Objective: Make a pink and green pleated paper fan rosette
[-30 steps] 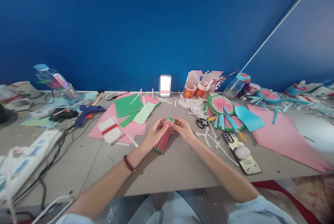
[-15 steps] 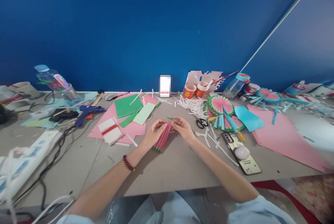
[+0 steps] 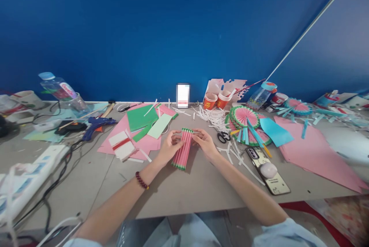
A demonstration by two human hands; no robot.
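Note:
A pleated strip of pink paper (image 3: 183,151) with green edges stands tilted over the middle of the table, between my two hands. My left hand (image 3: 173,148) has its thumb across the pleats on the left side, its fingers curled behind. On the right, my right hand (image 3: 204,143) pinches the upper right edge of the folded paper between thumb and fingers. Left of my hands lie green paper (image 3: 142,117), a pale green strip (image 3: 159,125) and pink sheets (image 3: 108,143). Black-handled scissors (image 3: 223,136) rest to the right of my right hand.
Finished watermelon-like paper fans (image 3: 245,118) lie at the right, near a phone (image 3: 268,170) and pink sheets (image 3: 317,154). Two red paper cups (image 3: 210,101) stand behind white paper scraps (image 3: 213,117). At the left are a blue glue gun (image 3: 98,125), a bottle (image 3: 59,87) and a power strip (image 3: 34,181).
The pleated pink paper has spread wider and turned more upright, showing more of its face. My hands have stayed at nearly the same place, slightly further apart.

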